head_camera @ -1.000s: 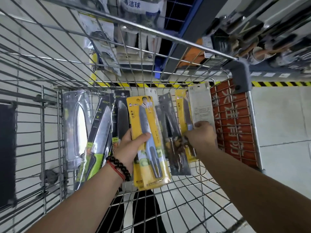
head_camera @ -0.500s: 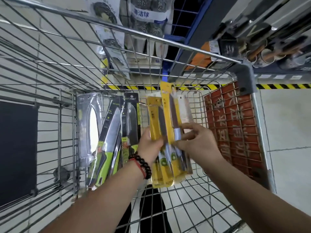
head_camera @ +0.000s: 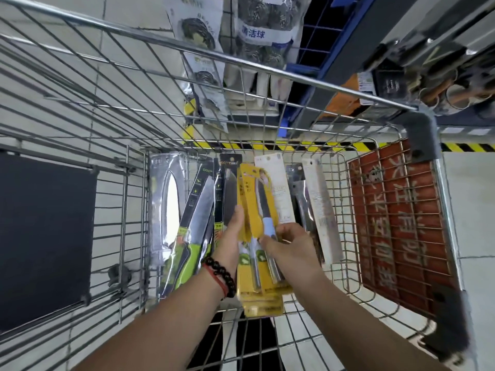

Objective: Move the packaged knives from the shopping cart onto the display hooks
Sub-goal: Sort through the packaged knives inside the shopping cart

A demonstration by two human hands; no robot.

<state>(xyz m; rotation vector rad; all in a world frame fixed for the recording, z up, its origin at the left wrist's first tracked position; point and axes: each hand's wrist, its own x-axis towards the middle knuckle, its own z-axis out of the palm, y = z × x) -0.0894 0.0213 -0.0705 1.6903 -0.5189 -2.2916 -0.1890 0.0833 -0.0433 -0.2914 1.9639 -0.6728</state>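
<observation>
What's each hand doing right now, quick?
Left hand: grips the yellow knife packs from the left.
Right hand: pinches the same stack at the blue-handled knife pack.

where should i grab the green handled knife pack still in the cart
Pinch the top of the green-handled pack near its hang-hole end, coming from above. It leans upright against the cart wall with that end free, while its lower end is wedged among the other packs and the left hand crowds its right.
</observation>
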